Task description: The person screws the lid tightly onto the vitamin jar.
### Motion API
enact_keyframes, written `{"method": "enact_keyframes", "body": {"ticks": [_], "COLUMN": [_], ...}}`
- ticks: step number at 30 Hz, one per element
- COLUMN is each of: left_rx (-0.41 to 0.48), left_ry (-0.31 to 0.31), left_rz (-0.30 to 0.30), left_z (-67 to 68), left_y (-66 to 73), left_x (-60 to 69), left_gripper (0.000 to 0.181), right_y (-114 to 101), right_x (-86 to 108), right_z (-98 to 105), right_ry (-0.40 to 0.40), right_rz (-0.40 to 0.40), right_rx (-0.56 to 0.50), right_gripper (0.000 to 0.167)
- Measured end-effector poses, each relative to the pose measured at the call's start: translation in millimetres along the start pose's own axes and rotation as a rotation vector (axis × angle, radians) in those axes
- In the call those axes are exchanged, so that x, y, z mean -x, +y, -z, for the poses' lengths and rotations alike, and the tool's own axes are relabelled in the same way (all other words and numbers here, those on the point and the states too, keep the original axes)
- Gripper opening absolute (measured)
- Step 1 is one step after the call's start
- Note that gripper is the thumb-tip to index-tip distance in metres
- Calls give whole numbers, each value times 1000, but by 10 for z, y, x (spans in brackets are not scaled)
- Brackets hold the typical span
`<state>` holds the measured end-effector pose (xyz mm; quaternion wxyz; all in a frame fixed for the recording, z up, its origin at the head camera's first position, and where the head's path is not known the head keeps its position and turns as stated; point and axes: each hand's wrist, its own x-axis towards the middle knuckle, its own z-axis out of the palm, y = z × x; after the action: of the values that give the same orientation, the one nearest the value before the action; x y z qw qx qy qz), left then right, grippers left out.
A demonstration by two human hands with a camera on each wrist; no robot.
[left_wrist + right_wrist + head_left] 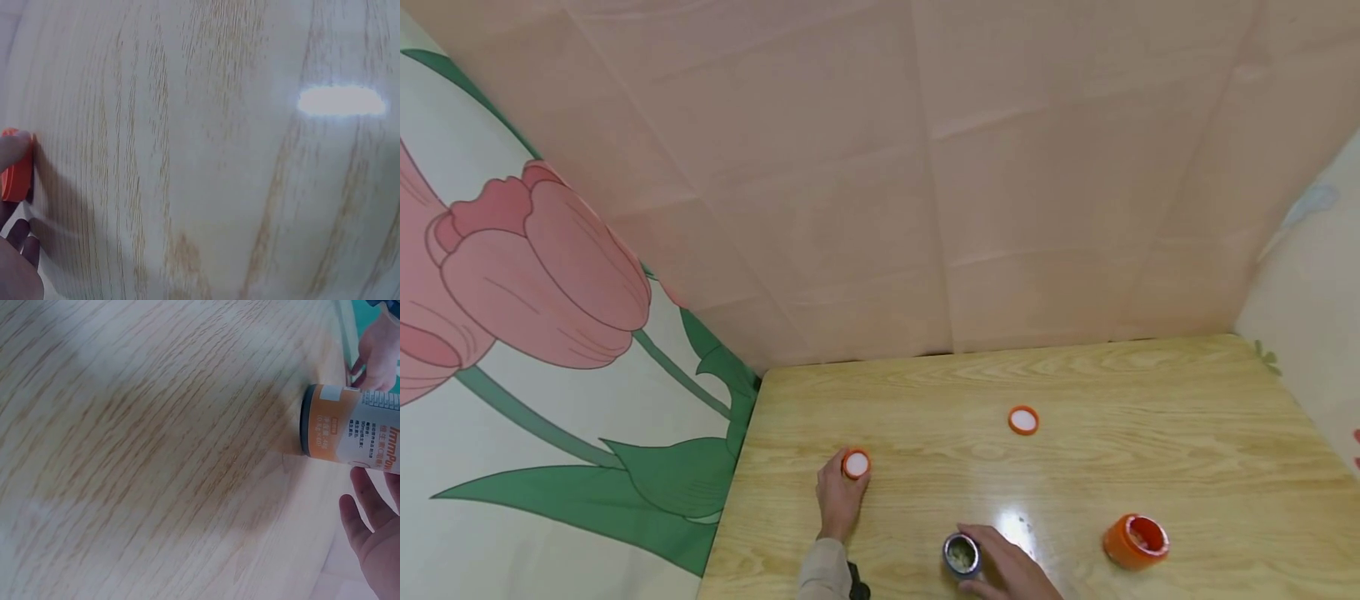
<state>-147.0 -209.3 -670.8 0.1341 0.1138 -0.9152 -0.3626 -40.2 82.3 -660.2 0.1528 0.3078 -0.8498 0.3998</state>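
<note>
Gripping the open, labelled jar [353, 428] by its side, the right hand [1013, 565] has thumb and forefinger bent about it; from here I can't tell whether the jar's base touches the wooden table [925, 417]. Left of that jar and a little farther back, the left hand [841, 500] pinches an orange-rimmed lid [857, 464], white face up. A second lid [1023, 420] lies on the table beyond the jar, slightly to its right. Well apart on the jar's right stands an orange tub [1122, 546], open-mouthed. Far past the jar hangs a creased pinkish sheet [887, 167], and painted tulips [550, 267] spread over the wall [490, 542] on the jar's left.
</note>
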Motion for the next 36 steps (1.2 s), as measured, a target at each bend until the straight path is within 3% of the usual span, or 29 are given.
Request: {"method": "enact_keyframes", "body": {"ticks": [7,14,30,36], "left_rx": [14,8,-16,-28], "left_ry": [-8,0,34,105], "left_rz": [0,-2,-86,-178], "left_z": [21,-29,-76,-102], "left_y": [32,-9,61,90], "left_x": [22,15,71,116], "left_gripper": [60,58,54,55], "right_y": [-31,-57,-57,-59], "right_x": [17,59,83,84], "right_z": [-4,-12,-52,-49], "right_ry": [-27,-71,-30,-29], "right_rz": [-52,-169,-154,-165], "right_rx": [28,-1,-2,9], "right_gripper": [69,67,70,71]}}
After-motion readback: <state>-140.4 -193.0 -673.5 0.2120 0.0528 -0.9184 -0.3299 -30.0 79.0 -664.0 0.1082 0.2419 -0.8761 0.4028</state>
